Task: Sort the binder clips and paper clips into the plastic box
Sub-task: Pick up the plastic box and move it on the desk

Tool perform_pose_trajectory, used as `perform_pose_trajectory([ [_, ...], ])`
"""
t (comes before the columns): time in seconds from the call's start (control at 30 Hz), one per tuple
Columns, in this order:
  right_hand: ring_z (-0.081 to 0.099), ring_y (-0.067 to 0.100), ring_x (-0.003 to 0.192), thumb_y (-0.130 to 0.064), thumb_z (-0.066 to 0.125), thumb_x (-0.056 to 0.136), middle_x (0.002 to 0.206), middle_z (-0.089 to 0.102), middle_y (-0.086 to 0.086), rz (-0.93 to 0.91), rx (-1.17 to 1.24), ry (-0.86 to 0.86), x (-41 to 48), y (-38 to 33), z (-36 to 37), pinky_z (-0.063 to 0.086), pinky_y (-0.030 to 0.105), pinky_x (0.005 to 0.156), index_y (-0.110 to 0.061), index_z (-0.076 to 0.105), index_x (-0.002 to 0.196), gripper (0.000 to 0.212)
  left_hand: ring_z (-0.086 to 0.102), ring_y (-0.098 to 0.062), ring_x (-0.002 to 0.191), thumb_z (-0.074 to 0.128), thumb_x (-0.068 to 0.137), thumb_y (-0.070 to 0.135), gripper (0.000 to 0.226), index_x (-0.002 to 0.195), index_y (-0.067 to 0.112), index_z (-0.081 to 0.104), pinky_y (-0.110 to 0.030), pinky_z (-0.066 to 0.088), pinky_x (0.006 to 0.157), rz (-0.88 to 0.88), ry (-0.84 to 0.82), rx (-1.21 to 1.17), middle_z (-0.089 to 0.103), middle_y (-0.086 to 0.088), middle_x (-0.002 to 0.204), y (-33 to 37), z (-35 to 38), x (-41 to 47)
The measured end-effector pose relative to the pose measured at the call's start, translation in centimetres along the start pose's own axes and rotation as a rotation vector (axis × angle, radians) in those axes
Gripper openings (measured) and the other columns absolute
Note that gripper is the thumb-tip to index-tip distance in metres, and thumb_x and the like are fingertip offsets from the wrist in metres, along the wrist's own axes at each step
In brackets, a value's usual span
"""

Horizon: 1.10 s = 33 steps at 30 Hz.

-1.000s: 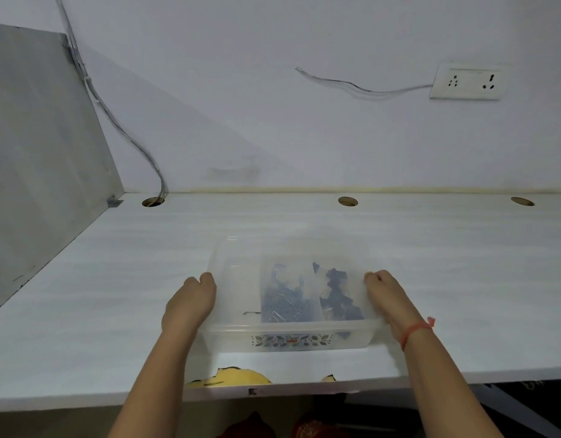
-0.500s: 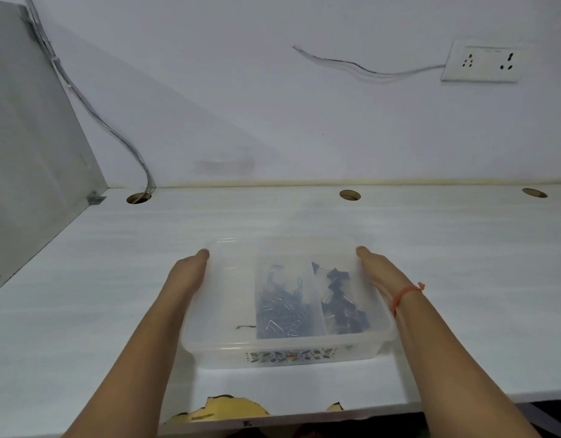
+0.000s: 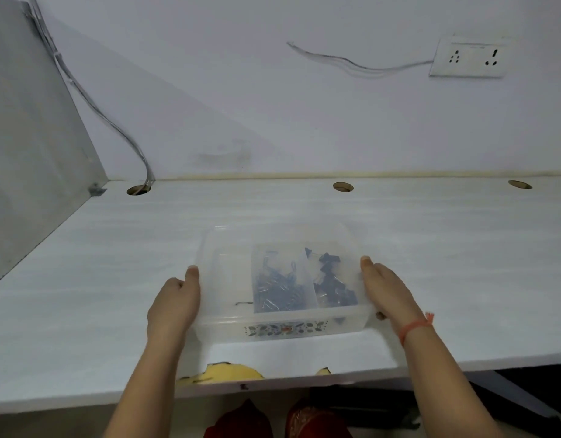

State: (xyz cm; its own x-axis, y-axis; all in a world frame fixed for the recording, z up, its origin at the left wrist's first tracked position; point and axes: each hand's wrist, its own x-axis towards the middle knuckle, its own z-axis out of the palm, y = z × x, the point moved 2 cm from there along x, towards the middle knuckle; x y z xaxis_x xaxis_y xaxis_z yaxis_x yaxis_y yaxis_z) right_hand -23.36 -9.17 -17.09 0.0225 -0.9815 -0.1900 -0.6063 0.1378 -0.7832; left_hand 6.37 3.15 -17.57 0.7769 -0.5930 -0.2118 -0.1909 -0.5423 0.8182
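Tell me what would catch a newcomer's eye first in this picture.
A clear plastic box near the front edge of the white desk draws the eye, with the left hand and right hand gripping its two sides. Inside, paper clips lie in the middle compartment and black binder clips in the right one. A white wall socket sits top right.

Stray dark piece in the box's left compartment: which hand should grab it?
Left, likely. The left hand holds the plastic box wall beside that compartment, nearest the stray piece; the right hand would cross the paper clips and binder clips.
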Motion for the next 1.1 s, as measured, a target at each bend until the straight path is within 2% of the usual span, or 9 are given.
perform_pose_trajectory([
  [0.1, 0.047, 0.02, 0.07, -0.045, 0.031, 0.096, 0.077, 0.052, 0.002, -0.068, 0.096, 0.082, 0.2, 0.5, 0.5, 0.038, 0.033, 0.07, -0.018, 0.046, 0.075, 0.037, 0.042, -0.024, 0.063, 0.031, 0.095, 0.042, 0.044, 0.067, 0.009, 0.038, -0.037, 0.039, 0.07, 0.081, 0.074, 0.037, 0.043, -0.006, 0.067, 0.5, 0.2, -1.1],
  [0.23, 0.05, 0.021, 0.081, -0.046, 0.04, 0.093, 0.092, 0.056, 0.001, -0.06, 0.246, 0.135, 0.7, 0.7, 0.7, 0.041, 0.035, 0.075, -0.016, 0.054, 0.092, 0.033, 0.044, -0.027, 0.07, 0.038, 0.09, 0.044, 0.04, 0.073, 0.007, 0.042, -0.038, 0.037, 0.068, 0.047, 0.07, -0.157, 0.045, -0.009, 0.073, -0.1, 0.5, -0.4],
  [0.37, 0.056, 0.007, 0.093, -0.054, 0.044, 0.091, 0.102, 0.058, -0.013, -0.112, 0.504, 0.111, -1.9, 1.2, 0.5, 0.046, 0.034, 0.079, -0.028, 0.057, 0.105, 0.033, 0.048, -0.023, 0.08, 0.047, 0.084, 0.055, 0.045, 0.091, 0.011, 0.053, -0.042, 0.044, 0.074, 0.085, 0.007, -0.51, 0.05, -0.014, 0.087, -1.8, 0.1, -2.0],
  [0.47, 0.055, 0.001, 0.106, -0.052, 0.058, 0.077, 0.113, 0.057, -0.023, -0.252, 0.541, -0.016, -3.9, 1.7, -0.1, 0.049, 0.023, 0.076, -0.035, 0.057, 0.114, 0.041, 0.056, -0.006, 0.097, 0.058, 0.089, 0.036, 0.036, 0.12, 0.022, 0.049, -0.03, 0.047, 0.081, 0.226, -0.102, -0.586, 0.058, 0.012, 0.105, -3.0, -0.3, -4.5],
  [0.53, 0.051, -0.008, 0.107, -0.043, 0.066, 0.069, 0.115, 0.051, -0.031, -0.316, 0.506, -0.098, -4.3, 2.3, -0.1, 0.046, 0.01, 0.076, -0.036, 0.048, 0.127, 0.061, 0.056, -0.008, 0.111, 0.072, 0.074, 0.033, 0.065, 0.13, 0.026, 0.042, -0.027, 0.048, 0.082, 0.297, -0.202, -0.585, 0.056, 0.013, 0.121, -3.7, 0.3, -5.2],
  [0.63, 0.046, -0.012, 0.11, -0.019, 0.078, 0.069, 0.122, 0.045, -0.031, -0.352, 0.533, -0.207, -3.9, 2.8, 1.1, 0.047, 0.001, 0.075, -0.038, 0.033, 0.137, 0.084, 0.055, -0.014, 0.118, 0.084, 0.05, 0.031, 0.099, 0.136, 0.03, 0.035, -0.037, 0.049, 0.095, 0.325, -0.275, -0.522, 0.051, 0.009, 0.133, -4.2, 1.0, -4.4],
  [0.73, 0.05, -0.005, 0.114, -0.006, 0.085, 0.061, 0.126, 0.05, -0.023, -0.374, 0.544, -0.201, -2.7, 2.6, 2.7, 0.049, 0.007, 0.082, -0.034, 0.035, 0.136, 0.094, 0.055, -0.018, 0.114, 0.086, 0.06, 0.012, 0.096, 0.136, 0.035, 0.031, -0.037, 0.05, 0.092, 0.336, -0.244, -0.393, 0.05, 0.008, 0.13, -3.5, 1.6, -3.2],
  [0.87, 0.06, 0.012, 0.112, -0.008, 0.089, 0.057, 0.12, 0.063, -0.007, -0.348, 0.572, -0.081, 0.3, 1.7, 4.5, 0.054, 0.032, 0.091, -0.023, 0.048, 0.129, 0.084, 0.053, -0.02, 0.111, 0.084, 0.064, 0.01, 0.099, 0.139, 0.036, 0.025, -0.034, 0.05, 0.09, 0.367, -0.2, -0.332, 0.049, 0.006, 0.127, -1.9, 2.6, -0.5],
  [1.1, 0.065, 0.007, 0.098, -0.022, 0.092, 0.052, 0.103, 0.069, -0.014, -0.348, 0.443, -0.005, 6.0, -1.4, 6.3, 0.056, 0.03, 0.085, -0.032, 0.056, 0.107, 0.066, 0.054, -0.018, 0.117, 0.083, 0.054, 0.02, 0.102, 0.138, 0.038, 0.028, -0.036, 0.047, 0.096, 0.421, -0.174, -0.337, 0.052, 0.008, 0.129, 0.4, 4.3, 5.8],
])
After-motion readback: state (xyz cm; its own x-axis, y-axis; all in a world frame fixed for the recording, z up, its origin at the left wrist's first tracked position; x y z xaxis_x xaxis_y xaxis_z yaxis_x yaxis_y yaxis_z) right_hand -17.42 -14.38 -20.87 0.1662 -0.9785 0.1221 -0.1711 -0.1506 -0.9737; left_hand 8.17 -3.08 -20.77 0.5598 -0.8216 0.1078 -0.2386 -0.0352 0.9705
